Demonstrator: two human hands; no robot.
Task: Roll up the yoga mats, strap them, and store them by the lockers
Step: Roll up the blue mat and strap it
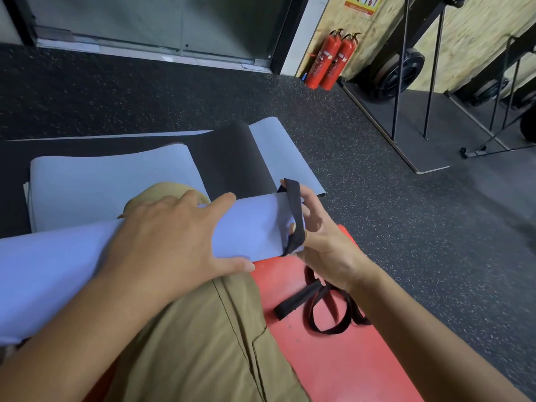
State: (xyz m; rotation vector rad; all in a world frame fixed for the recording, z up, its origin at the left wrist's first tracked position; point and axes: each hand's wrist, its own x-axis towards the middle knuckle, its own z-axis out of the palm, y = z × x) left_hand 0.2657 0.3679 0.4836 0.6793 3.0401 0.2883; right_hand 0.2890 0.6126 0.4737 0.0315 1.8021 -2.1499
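Across the lap, rolled mat; right hand pinches strap.

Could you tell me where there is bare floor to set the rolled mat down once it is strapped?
Bare speckled floor lies between the red mat and the rack base. Ahead is crowded with unrolled mats.

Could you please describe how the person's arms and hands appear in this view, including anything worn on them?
Both arms are bare from the frame's edge to the fingertips: no sleeves, gloves, watch, rings or bracelets show on the left hand or the right hand. Fingernails are short and unpainted. The only clothing visible is khaki trousers on the lap.
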